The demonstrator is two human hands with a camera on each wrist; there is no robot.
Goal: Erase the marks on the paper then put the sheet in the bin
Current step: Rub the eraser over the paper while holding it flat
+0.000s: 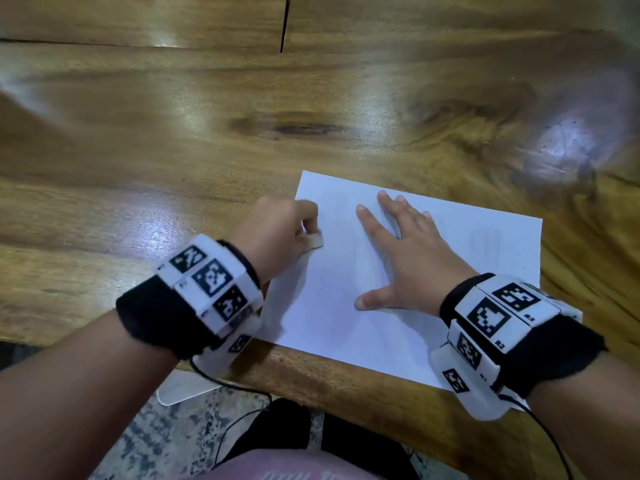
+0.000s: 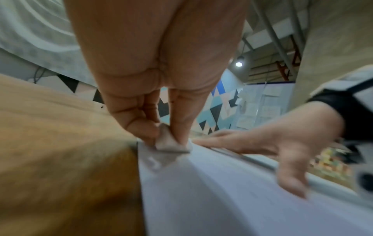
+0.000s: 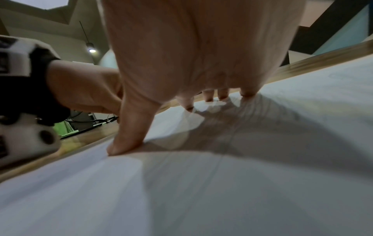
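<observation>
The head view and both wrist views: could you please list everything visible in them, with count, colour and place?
Sheet of white paper: one, white with faint grey marks near its right side, flat at the table's near edge.
Small rectangular eraser: one, off-white, on the sheet's left edge.
Glossy wooden table: one, brown.
Speckled floor: grey, below the table edge.
White flat object: one, on the floor, mostly hidden.
Wrist camera bands: two, black and white, one per wrist.
Left hand: pinches the eraser.
Right hand: fingers spread, pressing flat on the sheet.
</observation>
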